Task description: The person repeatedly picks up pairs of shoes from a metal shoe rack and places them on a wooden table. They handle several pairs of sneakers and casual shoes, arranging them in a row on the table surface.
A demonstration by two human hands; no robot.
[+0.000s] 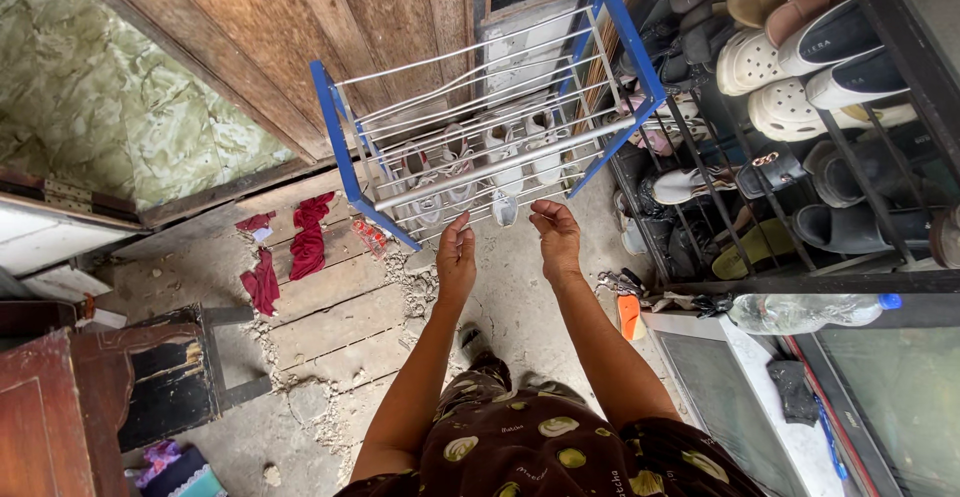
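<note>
A blue-framed wire shoe rack point(340, 147) stands before me against a wooden door. White sneakers point(500, 147) sit on its lower shelves. My left hand point(456, 257) and my right hand point(557, 239) are raised side by side just in front of the rack's lower front edge. Both hands hold nothing, with fingers loosely curled and apart. My dark patterned dress point(540, 442) fills the bottom of the view.
A tall black shoe rack point(890, 207) full of sandals and clogs stands on the right. A plastic bottle point(800, 312) lies on a white ledge. Red cloths point(290, 252) lie on the broken floor at left, beside a dark wooden bench point(165, 377).
</note>
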